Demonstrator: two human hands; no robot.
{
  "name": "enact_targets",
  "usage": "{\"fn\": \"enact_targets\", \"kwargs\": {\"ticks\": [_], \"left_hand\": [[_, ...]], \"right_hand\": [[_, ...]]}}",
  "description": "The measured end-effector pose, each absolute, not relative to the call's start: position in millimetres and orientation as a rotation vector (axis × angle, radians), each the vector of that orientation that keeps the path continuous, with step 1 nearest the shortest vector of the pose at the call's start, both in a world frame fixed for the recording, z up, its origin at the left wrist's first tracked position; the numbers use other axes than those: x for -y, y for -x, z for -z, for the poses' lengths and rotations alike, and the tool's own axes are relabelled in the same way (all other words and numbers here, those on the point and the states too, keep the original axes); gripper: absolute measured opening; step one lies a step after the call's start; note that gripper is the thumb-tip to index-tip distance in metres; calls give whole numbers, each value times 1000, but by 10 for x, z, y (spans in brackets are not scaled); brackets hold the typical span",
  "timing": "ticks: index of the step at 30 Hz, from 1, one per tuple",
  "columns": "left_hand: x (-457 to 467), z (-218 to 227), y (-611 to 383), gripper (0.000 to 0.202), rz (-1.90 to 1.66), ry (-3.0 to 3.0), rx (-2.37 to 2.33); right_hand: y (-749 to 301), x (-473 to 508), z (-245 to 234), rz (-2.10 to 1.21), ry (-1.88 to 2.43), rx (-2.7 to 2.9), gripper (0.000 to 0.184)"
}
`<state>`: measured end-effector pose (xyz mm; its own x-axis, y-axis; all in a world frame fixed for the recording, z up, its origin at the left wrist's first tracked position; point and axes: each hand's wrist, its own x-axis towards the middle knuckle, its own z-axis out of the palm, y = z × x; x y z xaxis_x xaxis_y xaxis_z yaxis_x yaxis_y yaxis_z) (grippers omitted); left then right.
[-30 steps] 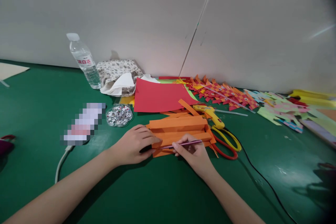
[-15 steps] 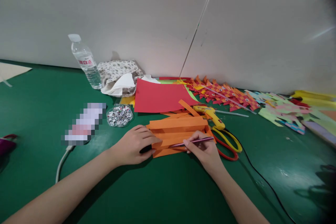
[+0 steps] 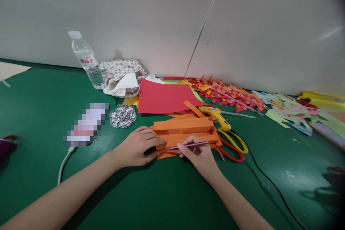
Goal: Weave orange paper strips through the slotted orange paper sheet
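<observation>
A stack of orange paper strips lies on the green table in front of me. My left hand rests on the stack's left end, fingers curled and pressing down a dark flat object, perhaps a ruler. My right hand pinches a thin pink pencil, laid almost flat across the lower orange strip with its tip pointing left.
Red-and-yellow scissors and a yellow glue gun with a black cord lie right of the stack. Behind are a red sheet, a dish of googly eyes, a water bottle, a fabric pouch and woven paper fish.
My right hand slid the pencil right along the orange strip, then back left to about where it began. My left hand stayed pressed on the stack's left end.
</observation>
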<state>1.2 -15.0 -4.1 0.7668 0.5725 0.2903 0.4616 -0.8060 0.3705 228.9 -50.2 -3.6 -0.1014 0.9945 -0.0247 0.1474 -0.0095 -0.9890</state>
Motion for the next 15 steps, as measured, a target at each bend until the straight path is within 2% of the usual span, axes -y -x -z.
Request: {"fn": "enact_targets", "kwargs": {"ticks": [15], "left_hand": [[156,50,-21,25,-562,-2677,-819]], "right_hand": [[-2295,519,69,-1268,1293,1420,25]]}}
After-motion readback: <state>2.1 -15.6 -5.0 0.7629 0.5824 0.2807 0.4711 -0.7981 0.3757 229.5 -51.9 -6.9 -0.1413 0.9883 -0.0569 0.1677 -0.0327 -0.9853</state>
